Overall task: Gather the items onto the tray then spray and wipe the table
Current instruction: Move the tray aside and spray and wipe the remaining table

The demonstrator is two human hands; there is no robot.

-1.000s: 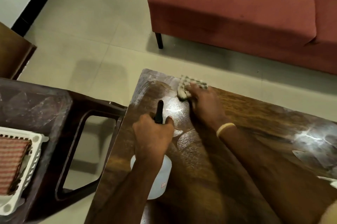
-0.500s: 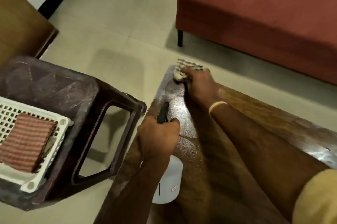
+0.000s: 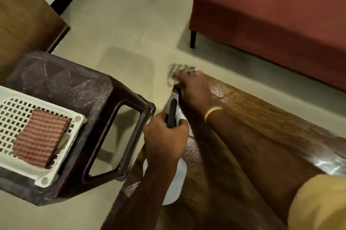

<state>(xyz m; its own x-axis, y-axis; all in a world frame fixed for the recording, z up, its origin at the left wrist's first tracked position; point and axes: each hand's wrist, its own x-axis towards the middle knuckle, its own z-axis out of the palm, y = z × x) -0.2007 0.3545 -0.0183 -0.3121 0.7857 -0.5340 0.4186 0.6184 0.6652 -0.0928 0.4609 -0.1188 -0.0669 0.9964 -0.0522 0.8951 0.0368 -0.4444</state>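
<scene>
My right hand (image 3: 194, 89) holds a pale checked cloth (image 3: 177, 73) at the far left corner of the dark wooden table (image 3: 262, 117); the cloth is blurred and hangs partly over the edge. My left hand (image 3: 164, 140) grips a white spray bottle (image 3: 176, 186) by its black nozzle head (image 3: 171, 113), held upright over the table's left edge. The table surface shines wet near the corner. A white perforated tray (image 3: 11, 117) sits on a brown plastic stool (image 3: 74, 83) at the left, with a red striped folded cloth (image 3: 40, 137) lying in it.
A red sofa (image 3: 271, 14) stands beyond the table on beige floor tiles. A wooden cabinet side (image 3: 24, 16) is at the upper left. The stool stands close against the table's left edge.
My right hand has pushed the cloth further out to the table's far left corner, now over the edge. My view has shifted left, bringing the tray and stool more into sight.
</scene>
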